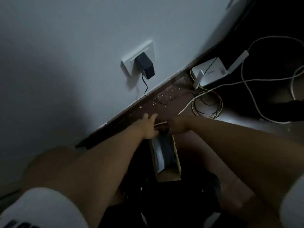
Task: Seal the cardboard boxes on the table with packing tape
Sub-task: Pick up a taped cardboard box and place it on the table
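Both forearms reach mid-frame: left hand (148,129) fingers spread at open cardboard box (166,155); right hand (178,125) grip indeterminable. I see no tape applied.

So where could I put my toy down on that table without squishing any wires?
The bare brown strip along the wall, between the hands and the white router, looks free apart from small specks. Right of it is crowded: coiled cables and white cords. The open cardboard box fills the near middle.
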Motion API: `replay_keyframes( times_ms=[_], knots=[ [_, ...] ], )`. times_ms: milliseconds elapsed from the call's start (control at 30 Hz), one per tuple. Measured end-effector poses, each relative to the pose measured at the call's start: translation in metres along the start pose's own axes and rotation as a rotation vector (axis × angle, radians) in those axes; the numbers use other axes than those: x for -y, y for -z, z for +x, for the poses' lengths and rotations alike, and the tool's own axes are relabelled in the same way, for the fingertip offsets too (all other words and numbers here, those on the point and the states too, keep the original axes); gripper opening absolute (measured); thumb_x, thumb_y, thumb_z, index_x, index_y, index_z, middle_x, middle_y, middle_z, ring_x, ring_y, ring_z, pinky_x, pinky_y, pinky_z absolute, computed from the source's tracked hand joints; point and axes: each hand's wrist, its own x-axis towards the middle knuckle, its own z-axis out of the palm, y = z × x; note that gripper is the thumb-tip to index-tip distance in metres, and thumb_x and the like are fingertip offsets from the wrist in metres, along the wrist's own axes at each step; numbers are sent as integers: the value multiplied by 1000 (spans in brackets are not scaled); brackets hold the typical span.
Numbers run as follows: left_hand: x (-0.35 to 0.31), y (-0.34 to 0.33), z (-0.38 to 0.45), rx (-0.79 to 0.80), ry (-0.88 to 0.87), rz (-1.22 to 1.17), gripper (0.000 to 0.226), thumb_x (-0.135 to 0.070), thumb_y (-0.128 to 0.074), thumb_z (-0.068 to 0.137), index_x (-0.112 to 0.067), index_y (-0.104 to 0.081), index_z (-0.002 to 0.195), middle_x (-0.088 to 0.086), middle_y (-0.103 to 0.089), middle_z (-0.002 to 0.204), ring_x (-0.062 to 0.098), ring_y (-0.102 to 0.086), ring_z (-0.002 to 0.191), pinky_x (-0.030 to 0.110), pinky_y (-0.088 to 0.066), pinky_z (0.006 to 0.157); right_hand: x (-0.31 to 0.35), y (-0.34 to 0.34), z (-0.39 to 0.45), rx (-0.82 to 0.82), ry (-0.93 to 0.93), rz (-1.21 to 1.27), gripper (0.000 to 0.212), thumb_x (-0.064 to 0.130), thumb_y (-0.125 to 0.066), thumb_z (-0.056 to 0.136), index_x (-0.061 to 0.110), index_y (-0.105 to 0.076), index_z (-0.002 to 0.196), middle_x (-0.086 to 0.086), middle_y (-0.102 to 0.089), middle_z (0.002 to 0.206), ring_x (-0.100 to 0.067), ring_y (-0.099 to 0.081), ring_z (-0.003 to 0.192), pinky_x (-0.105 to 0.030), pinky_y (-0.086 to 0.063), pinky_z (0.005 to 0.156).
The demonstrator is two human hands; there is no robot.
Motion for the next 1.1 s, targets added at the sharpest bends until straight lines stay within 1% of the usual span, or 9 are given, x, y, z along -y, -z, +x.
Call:
replay_keyframes(
  times_ms=[133,267,433,533,633,767,867,933,1100],
  knots=[
    [6,-10,14,73,89,-156,93,-39,-64,88,-18,-4,156,20,-38,149,36,-46,130,33,-42,98,10,-9,1,5,72,52,35,28,-63,96,11,-64,126,-13,-64,125,-31,-59,115,-30,-44,87],
    [1,-27,10,-47,40,-273,87,-33,-63,90,-16,-9,156,18,-47,144,33,-48,129,31,-40,99,-8,-36,-6,-204,-87,222,33,27,-51,94,15,-64,122,-14,-64,125,-34,-60,115,-36,-49,94],
    [-3,-28,14,-105,53,-400,82,-54,-56,89,-23,-17,155,15,-38,151,32,-42,134,36,-37,107,-43,-47,-36,-498,-324,535,36,30,-47,102,1,-67,104,-24,-69,106,-40,-65,103,-40,-49,83],
    [-7,-39,13,-96,172,-464,76,-53,-52,90,-31,-17,154,15,-24,155,39,-34,138,41,-32,112,-46,-51,-51,-450,-377,635,36,38,-50,101,6,-65,97,-20,-70,102,-34,-65,100,-34,-44,75],
    [-13,-52,7,-265,237,-551,75,-49,-54,90,-32,-18,154,12,-15,156,44,-33,136,42,-33,110,-40,-52,-56,-400,-344,771,32,34,-58,98,12,-60,121,-9,-63,114,-26,-59,113,-26,-37,79],
    [-16,-61,2,-438,388,-852,76,-56,-56,89,-35,-20,152,13,-18,154,41,-42,130,44,-43,99,-27,-62,-47,-459,-109,1009,62,18,-59,99,20,-31,155,3,-42,151,-8,-37,139,-3,-31,98],
    [-13,-71,2,-369,380,-937,75,-63,-54,88,-39,-23,151,17,-33,148,38,-46,128,43,-41,100,-24,-72,-38,-450,-79,939,82,23,-67,94,30,-15,158,9,-31,155,-10,-28,146,-27,-26,119],
    [-11,-72,1,-365,287,-864,70,-56,-58,88,-40,-28,149,14,-38,144,35,-48,126,37,-40,98,-22,-73,-38,-467,-94,910,90,25,-70,92,31,-9,159,10,-32,151,-9,-28,143,-26,-26,116],
    [-17,-72,-9,-448,54,-686,63,-40,-69,82,-36,-41,138,8,-35,140,33,-55,117,33,-47,89,-21,-59,-54,-582,-106,931,98,10,-70,91,23,0,159,13,-27,145,-4,-29,136,5,-24,93]
  ],
)
